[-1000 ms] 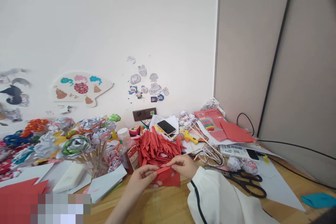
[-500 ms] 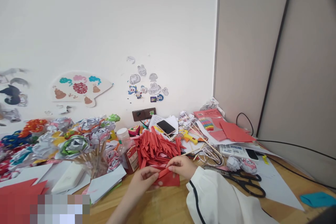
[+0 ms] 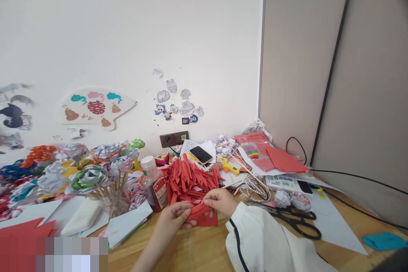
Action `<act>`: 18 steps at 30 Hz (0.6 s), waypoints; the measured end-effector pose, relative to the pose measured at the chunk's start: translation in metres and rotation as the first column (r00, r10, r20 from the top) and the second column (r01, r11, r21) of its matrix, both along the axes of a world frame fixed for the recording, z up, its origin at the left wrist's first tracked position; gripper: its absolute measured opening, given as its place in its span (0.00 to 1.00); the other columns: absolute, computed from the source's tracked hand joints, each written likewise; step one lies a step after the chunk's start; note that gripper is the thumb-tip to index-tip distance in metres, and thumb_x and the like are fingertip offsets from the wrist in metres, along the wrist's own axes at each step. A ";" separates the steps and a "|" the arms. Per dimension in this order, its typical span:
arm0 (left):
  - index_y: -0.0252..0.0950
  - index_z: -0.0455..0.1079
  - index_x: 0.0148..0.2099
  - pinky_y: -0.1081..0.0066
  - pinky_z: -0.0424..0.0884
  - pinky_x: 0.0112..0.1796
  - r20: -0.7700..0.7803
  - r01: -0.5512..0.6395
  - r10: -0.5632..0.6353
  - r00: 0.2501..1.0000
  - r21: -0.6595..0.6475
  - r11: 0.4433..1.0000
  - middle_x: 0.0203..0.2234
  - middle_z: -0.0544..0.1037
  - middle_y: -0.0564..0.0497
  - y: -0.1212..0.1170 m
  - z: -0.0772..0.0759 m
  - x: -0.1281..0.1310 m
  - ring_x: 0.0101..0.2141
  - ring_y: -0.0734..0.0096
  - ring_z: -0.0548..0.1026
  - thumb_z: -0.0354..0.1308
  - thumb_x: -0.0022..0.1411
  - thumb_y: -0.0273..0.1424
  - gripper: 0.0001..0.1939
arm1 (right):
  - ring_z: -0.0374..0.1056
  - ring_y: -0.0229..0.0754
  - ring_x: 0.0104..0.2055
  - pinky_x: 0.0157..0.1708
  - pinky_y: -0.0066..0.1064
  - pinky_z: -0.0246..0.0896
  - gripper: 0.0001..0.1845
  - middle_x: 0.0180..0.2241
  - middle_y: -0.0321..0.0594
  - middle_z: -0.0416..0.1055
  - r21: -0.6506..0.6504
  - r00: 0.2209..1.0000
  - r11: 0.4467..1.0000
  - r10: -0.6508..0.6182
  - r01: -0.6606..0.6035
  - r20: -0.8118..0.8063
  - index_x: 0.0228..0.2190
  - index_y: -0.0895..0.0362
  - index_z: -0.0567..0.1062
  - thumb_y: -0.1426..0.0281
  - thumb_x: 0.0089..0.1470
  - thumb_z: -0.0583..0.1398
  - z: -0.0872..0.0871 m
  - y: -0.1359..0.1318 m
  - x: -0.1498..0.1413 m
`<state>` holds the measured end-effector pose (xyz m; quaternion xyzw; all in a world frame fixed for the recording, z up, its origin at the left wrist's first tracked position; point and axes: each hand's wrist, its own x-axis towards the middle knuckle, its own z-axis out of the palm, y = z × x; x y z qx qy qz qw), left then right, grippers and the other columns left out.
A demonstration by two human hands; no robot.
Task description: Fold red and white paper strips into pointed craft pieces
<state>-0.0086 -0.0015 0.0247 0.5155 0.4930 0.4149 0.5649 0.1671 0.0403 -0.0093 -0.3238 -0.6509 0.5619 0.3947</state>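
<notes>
Between my two hands is a sheet of red paper (image 3: 205, 219) with a fold along its upper edge, held just above the front of the wooden table. My left hand (image 3: 177, 215) pinches its left side, thumb on the near face and some fingertips behind. On the upper right part, my right hand (image 3: 219, 202) presses thumb and fingers together over the fold. Directly behind the hands lies a heap of folded red paper strips (image 3: 188, 177). A jar with a white lid (image 3: 154, 182) stands left of that heap.
Black-handled scissors (image 3: 295, 219) lie right of my right sleeve, near bead strings (image 3: 255, 190) and a yellow glue gun (image 3: 230, 166). A phone (image 3: 201, 154) rests behind the red heap. Paper flowers (image 3: 89, 177) and a bundle of sticks (image 3: 116, 193) crowd the left. Red sheets (image 3: 283, 159) lie at back right.
The red paper's folded edge has tilted up between my fingers, and more of its near face shows. Both hands stay in nearly the same place, still gripping it.
</notes>
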 end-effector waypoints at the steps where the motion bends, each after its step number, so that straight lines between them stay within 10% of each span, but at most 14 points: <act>1: 0.32 0.69 0.29 0.72 0.71 0.25 0.001 -0.007 0.007 1.000 0.004 1.000 0.20 0.77 0.52 0.000 0.000 0.000 0.22 0.67 0.75 0.62 0.34 0.39 0.18 | 0.63 0.34 0.18 0.19 0.25 0.58 0.20 0.17 0.34 0.65 -0.007 1.000 1.000 0.000 0.000 -0.004 0.25 0.63 0.68 0.57 0.38 0.58 0.001 0.000 0.000; 18: 0.33 0.70 0.30 0.69 0.70 0.28 -0.035 0.079 -0.077 0.996 0.056 0.995 0.20 0.76 0.53 -0.001 0.000 0.001 0.23 0.67 0.74 0.59 0.39 0.40 0.17 | 0.62 0.32 0.17 0.20 0.26 0.58 0.22 0.17 0.33 0.65 -0.058 0.999 0.997 0.044 -0.044 0.008 0.27 0.63 0.70 0.57 0.33 0.60 -0.005 0.004 -0.001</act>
